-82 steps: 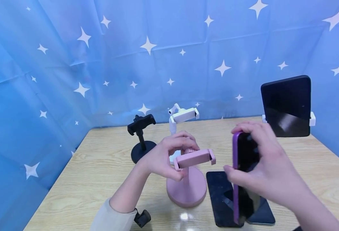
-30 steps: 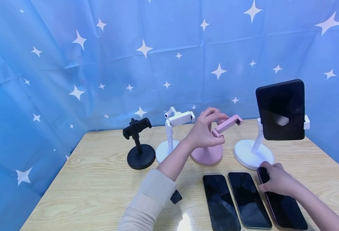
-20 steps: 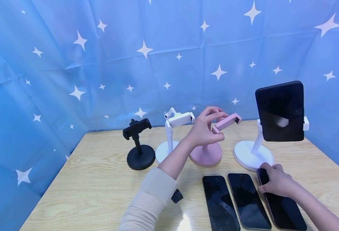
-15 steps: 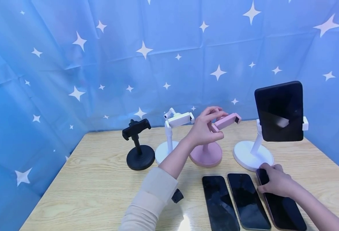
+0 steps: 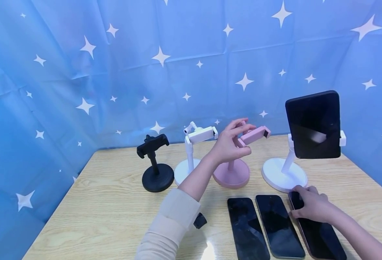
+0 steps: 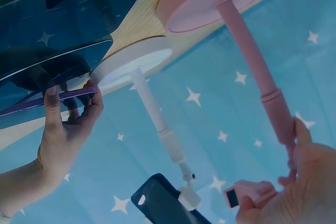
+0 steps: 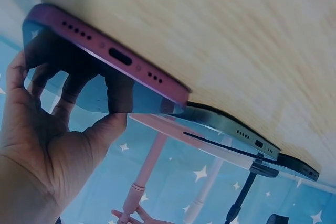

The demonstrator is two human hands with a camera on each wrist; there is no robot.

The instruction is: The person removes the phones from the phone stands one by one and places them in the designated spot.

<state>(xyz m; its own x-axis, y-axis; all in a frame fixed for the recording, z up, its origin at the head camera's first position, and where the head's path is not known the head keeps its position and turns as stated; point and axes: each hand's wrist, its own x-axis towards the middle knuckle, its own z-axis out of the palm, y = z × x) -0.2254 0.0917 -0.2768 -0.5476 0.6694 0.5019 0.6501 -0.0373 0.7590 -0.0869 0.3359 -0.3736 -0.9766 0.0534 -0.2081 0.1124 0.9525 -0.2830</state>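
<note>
Wooden table (image 5: pixel 113 213) below, grips pink phone stand (image 5: pixel 232 176) near its clamp (image 5: pixel 254 135) with left hand (image 5: pixel 230 144), pinches purple-edged phone (image 5: pixel 322 236) beside middle phone (image 5: pixel 279 227) with right hand (image 5: pixel 313 206), seems at placement step, and probably next must release the phone.

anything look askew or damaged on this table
No damage or spill shows. In the head view, the pink clamp tilts up rightward, but the black clamp does too, so nothing really stands out.

Left grip (image 6: pixel 299 187) holds the pink stand (image 6: pixel 253 56) — right grip (image 6: pixel 67 140) pinches a purple-edged phone (image 6: pixel 79 94) — white stand (image 6: pixel 151 103) between.
</note>
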